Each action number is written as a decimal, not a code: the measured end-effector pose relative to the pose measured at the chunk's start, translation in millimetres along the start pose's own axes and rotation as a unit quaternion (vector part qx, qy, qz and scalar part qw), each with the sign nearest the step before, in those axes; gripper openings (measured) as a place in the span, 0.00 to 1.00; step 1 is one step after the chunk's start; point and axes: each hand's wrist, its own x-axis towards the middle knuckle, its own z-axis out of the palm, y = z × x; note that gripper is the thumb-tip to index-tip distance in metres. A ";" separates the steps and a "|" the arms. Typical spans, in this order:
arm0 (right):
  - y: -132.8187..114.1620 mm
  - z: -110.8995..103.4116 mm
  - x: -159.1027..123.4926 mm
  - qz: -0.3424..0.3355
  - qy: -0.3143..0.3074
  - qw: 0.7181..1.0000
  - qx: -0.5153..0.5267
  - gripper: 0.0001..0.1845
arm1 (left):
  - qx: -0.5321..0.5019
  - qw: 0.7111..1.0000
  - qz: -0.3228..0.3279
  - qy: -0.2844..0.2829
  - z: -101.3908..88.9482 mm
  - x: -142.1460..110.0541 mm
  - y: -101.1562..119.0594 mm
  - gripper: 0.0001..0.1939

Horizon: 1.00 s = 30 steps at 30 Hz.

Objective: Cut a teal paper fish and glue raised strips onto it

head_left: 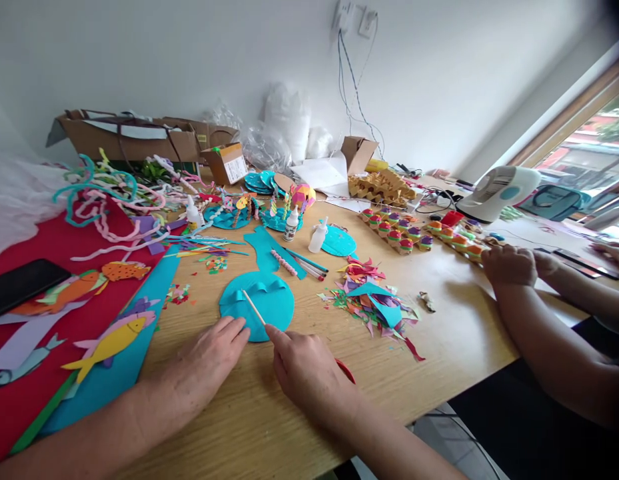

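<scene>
A round blue disc point(276, 313) lies on the table with several small curled blue strips point(272, 287) standing up across its upper half. My left hand point(214, 353) rests at the disc's lower left edge, fingers stretched out and holding nothing. In my right hand point(312, 367) is a thin pale stick point(253, 307), its tip touching or just above the disc near the left curl. A red curved edge point(345, 370) shows beside my right hand; the rest of it is hidden. Behind the disc lie a cut blue sheet point(263, 248), a pink twisted piece point(284, 263) and several thin sticks point(309, 263).
Paper scraps point(369, 293) are heaped at right. Glue bottles point(318, 236) stand behind. Paper fish point(114, 340) lie on coloured sheets at left, near a black phone point(24, 287). Painted egg-carton pieces point(394, 230) sit further right, near another person's hands point(509, 265).
</scene>
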 end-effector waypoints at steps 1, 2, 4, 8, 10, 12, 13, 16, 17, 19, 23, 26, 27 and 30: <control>-1.1 -0.5 1.6 0.003 -0.008 1.000 -0.003 0.17 | -0.008 1.000 -0.003 0.001 2.2 -0.3 -0.7 0.30; -1.7 -0.7 2.9 0.004 -0.016 1.000 -0.006 0.17 | -0.016 1.000 -0.005 0.001 4.2 -0.6 -1.3 0.30; -2.2 0.1 4.7 0.005 -0.029 0.999 -0.014 0.17 | -0.025 1.000 -0.003 0.002 7.8 -1.8 -2.7 0.30; -2.0 4.0 6.5 0.001 -0.029 0.999 -0.025 0.17 | -0.020 1.000 -0.001 0.019 15.0 -4.6 -5.9 0.31; -2.3 5.0 7.0 0.003 -0.032 0.999 -0.026 0.17 | -0.022 1.000 0.003 0.021 16.1 -4.8 -6.5 0.30; -3.0 4.3 7.3 0.006 -0.039 0.999 -0.026 0.17 | -0.018 1.000 0.003 0.014 13.7 -4.2 -5.6 0.30; -3.4 3.3 7.1 0.008 -0.042 0.999 -0.026 0.17 | -0.015 1.000 0.002 0.007 11.4 -3.8 -4.5 0.30; -4.8 -1.4 5.4 0.016 -0.043 0.999 -0.018 0.17 | -0.007 1.000 -0.003 -0.017 2.6 -2.9 -0.3 0.31; -5.2 -3.0 4.6 0.017 -0.041 0.999 -0.012 0.17 | -0.006 1.000 -0.004 -0.023 -0.3 -2.8 1.2 0.31; -6.0 -5.3 3.3 0.016 -0.028 0.999 -0.001 0.18 | -0.003 0.999 -0.007 -0.036 -5.1 -2.7 3.7 0.31; -6.4 -4.0 4.8 0.021 -0.024 0.999 -0.009 0.18 | 0.000 0.998 -0.016 -0.060 -10.3 -1.5 6.5 0.30; -5.3 -0.9 7.6 0.025 -0.042 0.998 -0.029 0.18 | -0.016 0.999 -0.017 -0.041 -7.9 -0.9 6.3 0.31; -4.8 -0.2 7.7 0.024 -0.042 0.998 -0.032 0.18 | -0.026 0.999 -0.018 -0.031 -6.0 -1.1 5.8 0.31; -3.3 0.1 3.9 0.013 -0.017 0.999 -0.023 0.18 | -0.054 0.998 -0.025 -0.022 -1.5 -3.9 3.5 0.30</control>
